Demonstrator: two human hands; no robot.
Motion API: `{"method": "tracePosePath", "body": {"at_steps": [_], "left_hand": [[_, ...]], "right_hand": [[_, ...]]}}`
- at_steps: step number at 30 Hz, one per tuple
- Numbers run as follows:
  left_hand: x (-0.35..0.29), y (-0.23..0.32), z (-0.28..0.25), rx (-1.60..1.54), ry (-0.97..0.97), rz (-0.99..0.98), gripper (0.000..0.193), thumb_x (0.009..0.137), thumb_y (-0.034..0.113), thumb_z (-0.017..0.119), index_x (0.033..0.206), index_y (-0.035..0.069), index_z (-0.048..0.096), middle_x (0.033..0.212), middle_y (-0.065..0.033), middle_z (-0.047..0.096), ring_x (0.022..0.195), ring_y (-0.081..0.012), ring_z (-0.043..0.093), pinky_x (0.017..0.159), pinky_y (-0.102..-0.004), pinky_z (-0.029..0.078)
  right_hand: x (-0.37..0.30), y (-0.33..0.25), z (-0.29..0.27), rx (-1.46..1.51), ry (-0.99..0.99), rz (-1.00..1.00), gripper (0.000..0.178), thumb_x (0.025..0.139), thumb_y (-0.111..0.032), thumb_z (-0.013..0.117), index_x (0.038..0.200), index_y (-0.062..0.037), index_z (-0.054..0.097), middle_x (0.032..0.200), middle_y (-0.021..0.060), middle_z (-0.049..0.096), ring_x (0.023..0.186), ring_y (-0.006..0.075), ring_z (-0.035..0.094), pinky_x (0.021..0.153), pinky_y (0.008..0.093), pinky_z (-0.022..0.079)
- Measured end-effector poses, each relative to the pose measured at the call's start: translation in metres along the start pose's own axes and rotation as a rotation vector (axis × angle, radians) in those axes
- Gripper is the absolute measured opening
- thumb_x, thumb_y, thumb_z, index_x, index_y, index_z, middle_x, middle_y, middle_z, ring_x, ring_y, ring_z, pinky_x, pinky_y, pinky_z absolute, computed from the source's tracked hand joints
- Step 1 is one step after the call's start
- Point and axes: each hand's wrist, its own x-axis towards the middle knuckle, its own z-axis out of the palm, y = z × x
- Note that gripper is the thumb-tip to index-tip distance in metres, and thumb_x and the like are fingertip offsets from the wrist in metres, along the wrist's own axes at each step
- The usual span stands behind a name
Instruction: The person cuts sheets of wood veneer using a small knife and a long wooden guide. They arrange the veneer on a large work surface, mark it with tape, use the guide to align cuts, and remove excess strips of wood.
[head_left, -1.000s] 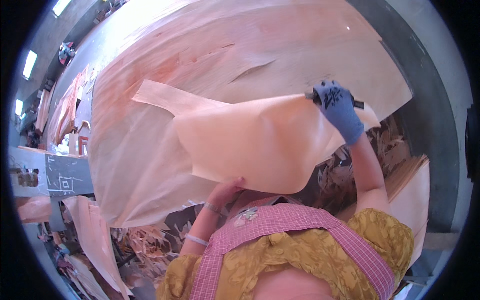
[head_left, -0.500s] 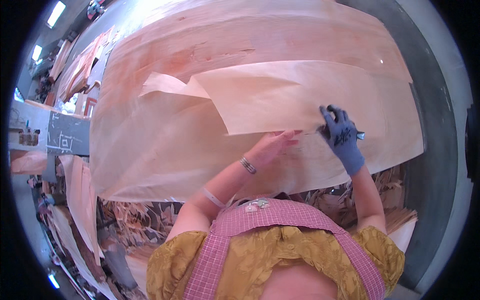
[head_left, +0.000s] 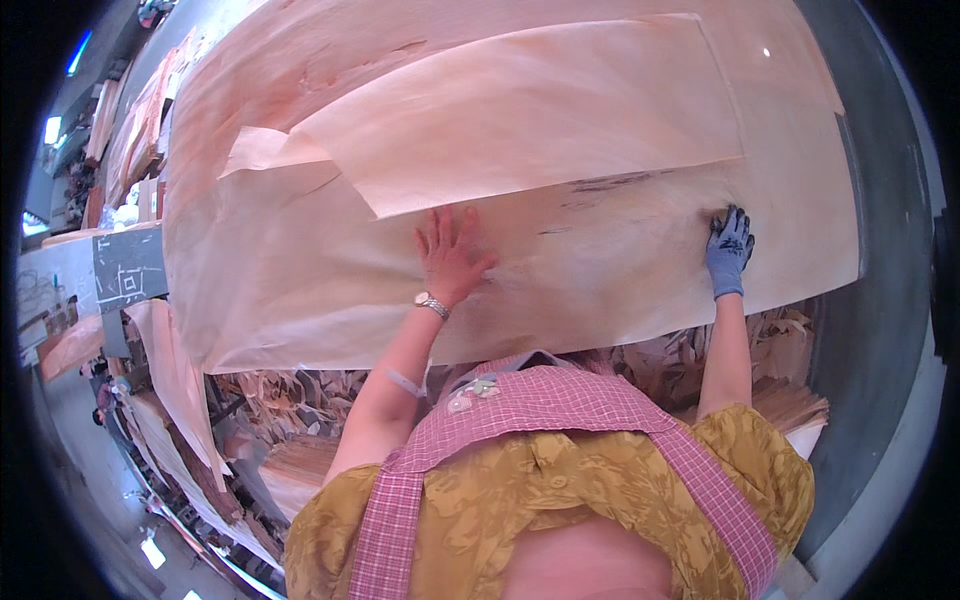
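Observation:
A large, thin, pale wood veneer sheet (head_left: 600, 260) lies across the worktop in front of me. On it rests a smaller loose piece of veneer (head_left: 540, 110), with a narrow curled strip (head_left: 262, 150) at its left end. My left hand (head_left: 452, 255) is bare, its fingers spread on the large sheet just below the loose piece's near edge. Toward the right side, my right hand (head_left: 730, 245), in a grey glove with dark fingertips, lies on the sheet with fingers stretched forward. Whether anything is under its palm is hidden. Dark streaks (head_left: 610, 183) mark the sheet between the hands.
Torn veneer scraps (head_left: 290, 395) fill the space below the sheet's near edge. Veneer stacks (head_left: 770, 405) stand close by my right arm. A grey surface (head_left: 880, 250) borders the sheet on the right. More veneer pieces (head_left: 165, 360) hang at the left.
The loose piece now lies farther away and to the left, exposing the streaks. My left hand has moved left and spread flat; my right hand has moved right, off the loose piece's edge.

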Motion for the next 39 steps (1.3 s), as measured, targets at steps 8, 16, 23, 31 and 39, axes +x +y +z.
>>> {"method": "tracePosePath", "body": {"at_steps": [8, 16, 23, 31, 39], "left_hand": [[-0.019, -0.006, 0.023, 0.063, -0.005, 0.041, 0.083, 0.084, 0.063, 0.057, 0.152, 0.023, 0.032, 0.157, -0.0183, 0.024, 0.146, -0.0402, 0.014, 0.116, -0.0581, 0.005], [-0.088, 0.007, 0.023, 0.073, -0.114, 0.084, 0.078, 0.085, 0.062, 0.056, 0.147, 0.018, 0.04, 0.152, -0.0203, 0.03, 0.143, -0.0409, 0.02, 0.115, -0.0587, 0.008], [-0.126, 0.014, 0.025, 0.048, -0.015, 0.137, 0.081, 0.082, 0.06, 0.061, 0.144, 0.012, 0.042, 0.145, -0.0203, 0.039, 0.139, -0.04, 0.027, 0.115, -0.0575, 0.013], [-0.047, 0.056, 0.01, -1.112, 0.26, -0.49, 0.05, 0.087, 0.034, 0.071, 0.117, -0.001, 0.051, 0.112, -0.0159, 0.061, 0.099, -0.0273, 0.061, 0.086, -0.0422, 0.05], [-0.024, 0.057, -0.003, -1.784, 0.477, -0.833, 0.041, 0.092, 0.041, 0.062, 0.104, 0.003, 0.049, 0.1, -0.0146, 0.063, 0.087, -0.0295, 0.067, 0.072, -0.0415, 0.06]], "right_hand": [[-0.043, 0.036, 0.016, 0.231, 0.02, -0.007, 0.056, 0.099, -0.037, 0.048, 0.146, -0.0076, 0.039, 0.147, 0.0196, 0.042, 0.135, 0.035, 0.04, 0.11, 0.0469, 0.033], [-0.14, 0.066, -0.005, 0.244, -0.108, 0.024, 0.057, 0.1, -0.033, 0.047, 0.149, -0.0065, 0.033, 0.151, 0.0182, 0.037, 0.138, 0.0352, 0.037, 0.112, 0.0463, 0.03], [-0.172, 0.079, -0.014, 0.222, 0.002, -0.007, 0.05, 0.097, -0.029, 0.053, 0.14, -0.0059, 0.046, 0.143, 0.0186, 0.047, 0.131, 0.0371, 0.043, 0.109, 0.0454, 0.035], [-0.077, -0.007, -0.084, 0.486, 0.018, -0.365, 0.058, 0.082, -0.036, 0.072, 0.134, -0.0192, 0.054, 0.133, 0.0099, 0.053, 0.115, 0.0327, 0.053, 0.091, 0.0442, 0.05], [0.002, -0.002, -0.111, 0.287, 0.05, -0.846, 0.031, 0.077, -0.017, 0.066, 0.107, -0.0166, 0.058, 0.106, 0.0025, 0.06, 0.098, 0.0249, 0.058, 0.073, 0.0404, 0.053]]}}
